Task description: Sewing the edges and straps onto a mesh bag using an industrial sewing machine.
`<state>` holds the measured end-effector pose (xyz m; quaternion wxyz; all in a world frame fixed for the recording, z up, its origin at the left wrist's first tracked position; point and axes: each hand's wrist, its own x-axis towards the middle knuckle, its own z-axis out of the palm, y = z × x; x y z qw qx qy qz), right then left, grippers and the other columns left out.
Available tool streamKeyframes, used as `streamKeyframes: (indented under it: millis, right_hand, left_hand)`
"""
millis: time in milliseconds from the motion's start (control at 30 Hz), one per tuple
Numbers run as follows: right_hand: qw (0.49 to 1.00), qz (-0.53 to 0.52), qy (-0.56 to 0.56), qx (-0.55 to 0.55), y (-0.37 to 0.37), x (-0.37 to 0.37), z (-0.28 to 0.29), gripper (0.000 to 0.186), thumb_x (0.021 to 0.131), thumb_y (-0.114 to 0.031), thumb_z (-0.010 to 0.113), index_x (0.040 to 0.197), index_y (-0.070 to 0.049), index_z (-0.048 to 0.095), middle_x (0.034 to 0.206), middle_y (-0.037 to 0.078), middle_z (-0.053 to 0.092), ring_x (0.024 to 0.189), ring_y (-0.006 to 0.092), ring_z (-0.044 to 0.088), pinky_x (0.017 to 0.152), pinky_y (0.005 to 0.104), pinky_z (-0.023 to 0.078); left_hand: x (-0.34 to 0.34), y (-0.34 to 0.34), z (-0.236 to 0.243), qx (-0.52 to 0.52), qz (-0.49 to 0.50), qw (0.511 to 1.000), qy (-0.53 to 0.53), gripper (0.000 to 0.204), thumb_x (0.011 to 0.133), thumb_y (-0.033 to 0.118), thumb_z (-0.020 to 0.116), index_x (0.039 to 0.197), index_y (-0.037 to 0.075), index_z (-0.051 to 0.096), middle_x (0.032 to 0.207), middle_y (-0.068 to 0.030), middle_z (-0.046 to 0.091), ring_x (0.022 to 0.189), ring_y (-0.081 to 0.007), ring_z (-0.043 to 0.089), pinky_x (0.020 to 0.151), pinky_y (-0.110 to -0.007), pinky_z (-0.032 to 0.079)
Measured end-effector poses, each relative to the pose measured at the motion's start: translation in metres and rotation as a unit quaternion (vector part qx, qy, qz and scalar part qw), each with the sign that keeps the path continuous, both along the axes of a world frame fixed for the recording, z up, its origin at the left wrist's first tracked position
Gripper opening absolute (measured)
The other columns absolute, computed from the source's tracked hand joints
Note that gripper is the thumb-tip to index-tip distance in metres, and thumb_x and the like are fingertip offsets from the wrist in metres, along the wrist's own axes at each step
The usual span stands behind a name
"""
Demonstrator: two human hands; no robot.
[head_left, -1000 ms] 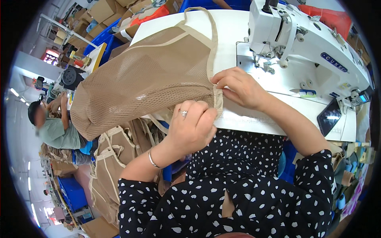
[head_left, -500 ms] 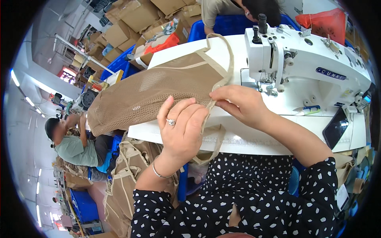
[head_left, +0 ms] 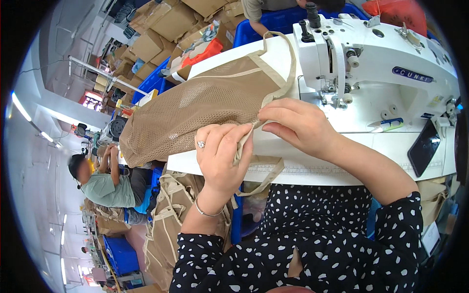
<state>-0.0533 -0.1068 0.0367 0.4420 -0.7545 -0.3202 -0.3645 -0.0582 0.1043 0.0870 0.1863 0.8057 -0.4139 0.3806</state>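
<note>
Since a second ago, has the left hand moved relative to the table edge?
Yes. The left hand has come up from below the table edge onto the mesh bag.

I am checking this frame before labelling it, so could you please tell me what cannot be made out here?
Head view only:
- Strap end: hidden inside the left hand.
- Mesh bag corner: covered by the right hand.
- Needle of the sewing machine: too small.
- Co-worker: face blurred.

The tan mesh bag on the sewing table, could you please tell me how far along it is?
The mesh bag already has its strap loop attached. In hand: the left hand and right hand pinch its beige edge binding together. It is not yet under the needle of the sewing machine. More tan bags hang beside the table.
</note>
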Motion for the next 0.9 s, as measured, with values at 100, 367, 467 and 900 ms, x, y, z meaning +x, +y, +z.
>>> streamKeyframes:
  millis: [100,367,467,900]
  right_hand:
    - [1.000,-0.003,-0.006,-0.001,0.001,0.001,0.003,0.022,0.085,-0.010,0.080,0.103,-0.004,0.070,0.106,0.009,0.071,0.094,0.0279,0.071,0.080,0.0372,0.059]
    - [0.997,-0.005,0.046,0.054,0.010,-0.012,0.007,0.016,0.083,-0.008,0.079,0.090,-0.004,0.066,0.085,0.008,0.066,0.077,0.0241,0.067,0.067,0.0331,0.054]
    - [0.993,0.011,0.098,0.072,0.016,-0.018,0.007,0.013,0.082,-0.004,0.076,0.089,-0.003,0.065,0.081,0.009,0.065,0.074,0.0227,0.066,0.065,0.0326,0.053]
    - [0.954,-0.016,0.269,0.130,0.021,-0.024,0.005,0.011,0.084,-0.010,0.070,0.086,-0.001,0.066,0.080,0.010,0.068,0.071,0.0207,0.069,0.065,0.0329,0.056]
  left_hand:
    - [0.000,-0.002,-0.001,-0.003,0.003,1.000,0.003,0.032,0.072,0.000,0.082,0.101,0.009,0.071,0.095,-0.0051,0.068,0.087,-0.0255,0.061,0.082,-0.037,0.044]
    - [-0.005,-0.004,-0.009,-0.011,0.022,1.000,0.005,0.033,0.071,0.001,0.082,0.101,0.010,0.071,0.097,-0.0044,0.067,0.090,-0.0257,0.060,0.085,-0.039,0.043]
    - [-0.008,-0.005,-0.013,0.002,0.031,1.000,0.000,0.034,0.071,0.002,0.083,0.102,0.010,0.071,0.098,-0.0034,0.067,0.093,-0.0256,0.059,0.085,-0.039,0.043]
    - [-0.011,-0.008,-0.027,0.058,0.062,0.993,-0.076,0.040,0.069,0.014,0.082,0.108,0.015,0.074,0.102,0.0018,0.065,0.094,-0.0208,0.057,0.091,-0.038,0.038]
